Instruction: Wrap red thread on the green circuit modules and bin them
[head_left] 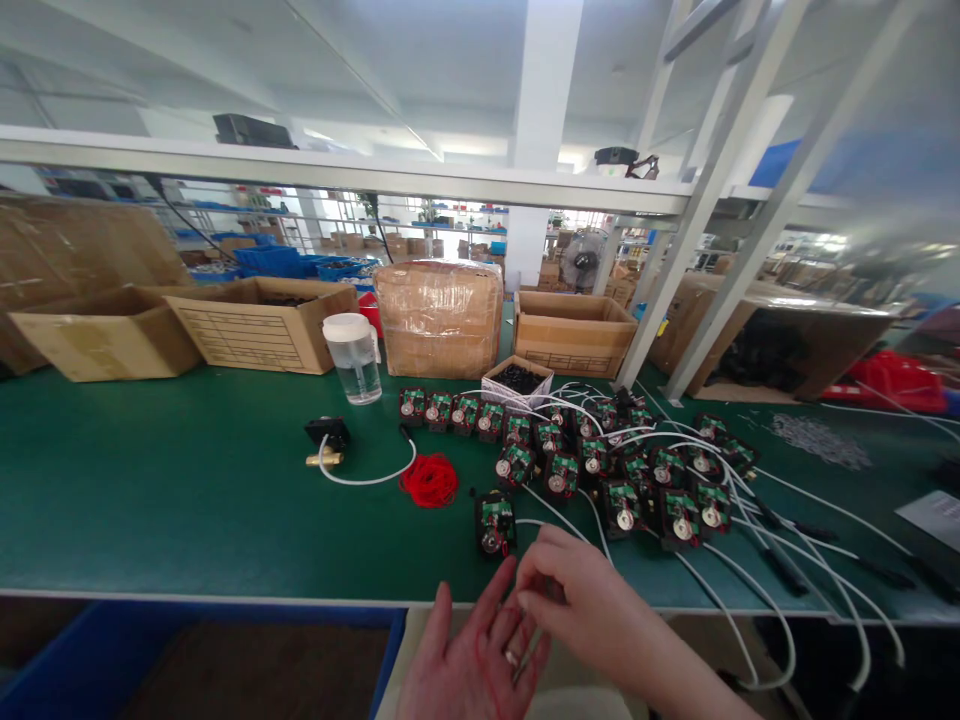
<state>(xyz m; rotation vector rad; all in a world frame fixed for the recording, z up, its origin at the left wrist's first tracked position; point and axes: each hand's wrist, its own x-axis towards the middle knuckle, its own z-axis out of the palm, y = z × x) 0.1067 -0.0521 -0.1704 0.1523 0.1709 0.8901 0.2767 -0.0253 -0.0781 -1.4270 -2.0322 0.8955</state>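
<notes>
My left hand (480, 660) is palm up at the table's front edge, fingers spread, with a ring on one finger. Faint thin red strands seem to lie across its palm. Just over its fingertips, my right hand (570, 585) has thumb and fingers pinched together; anything between them is too small to make out. Close ahead sits a black housing (495, 525) with a green circuit board, a round disc and red wires showing. A heap of thin red rings (429, 481) lies further back to the left. Many similar open housings (559, 472) with white cables stand to the right.
A black unit with a brass fitting (325, 459) and white cable lies on the left of the green table (187, 500). Behind are a water jug (352, 362), cardboard boxes (439, 320) and a small box of black parts (517, 380). A metal frame post (675, 250) rises at right.
</notes>
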